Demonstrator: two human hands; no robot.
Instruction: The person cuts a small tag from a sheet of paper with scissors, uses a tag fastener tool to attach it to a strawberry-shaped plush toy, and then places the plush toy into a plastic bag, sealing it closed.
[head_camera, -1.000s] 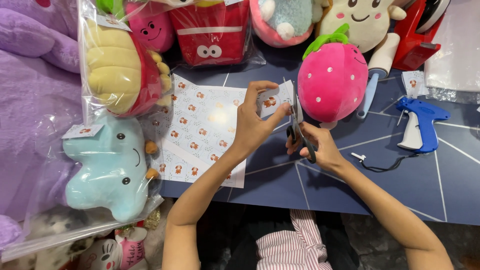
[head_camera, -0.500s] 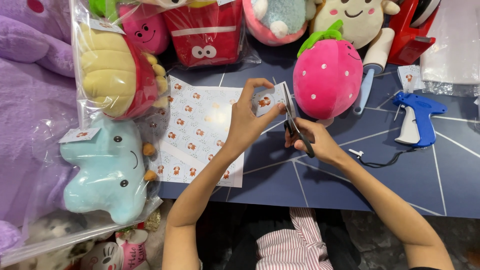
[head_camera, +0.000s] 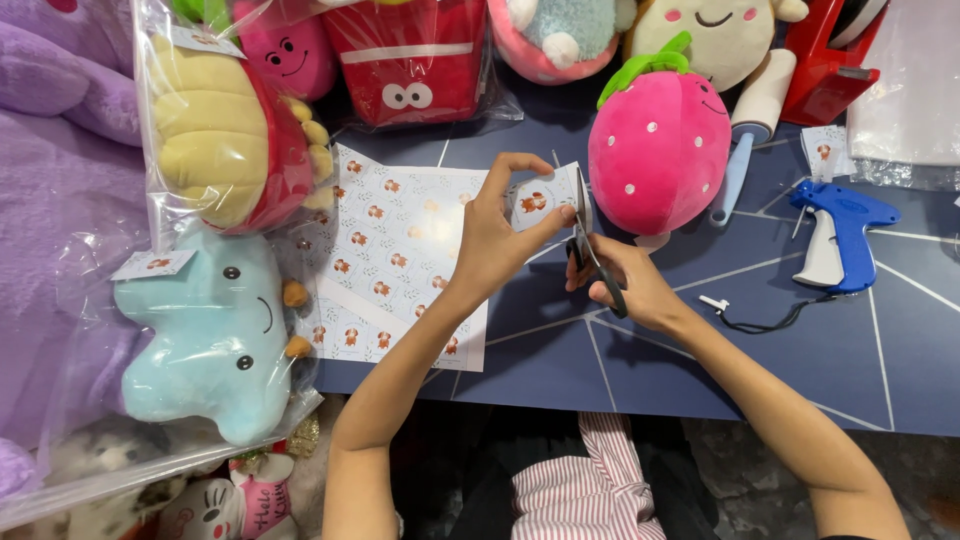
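Dark blue worktop (head_camera: 700, 370) with pale lines across it. Far left, big purple plush (head_camera: 50, 200), then bagged plush toys along that edge: yellow-and-red one (head_camera: 225, 135) above a light blue one (head_camera: 205, 335). Red plush with eyes (head_camera: 410, 60) at the top, pink strawberry plush (head_camera: 658, 150) standing just right of my hands. Printed sticker sheet (head_camera: 395, 250) lies flat on the worktop under my left forearm, one corner cut away. Blue tag gun (head_camera: 838, 235) lies well right, lint roller (head_camera: 750, 125) leaning by the strawberry, red tape dispenser (head_camera: 825, 55) top right. My left hand (head_camera: 495, 240) pinches a small cut tag (head_camera: 540, 200) with thumb and fingers, held up above the sheet. My right hand (head_camera: 625, 280) is closed through the handles of the scissors (head_camera: 590, 250); blades point up and meet the tag's right edge. Can't tell how far the blades are open
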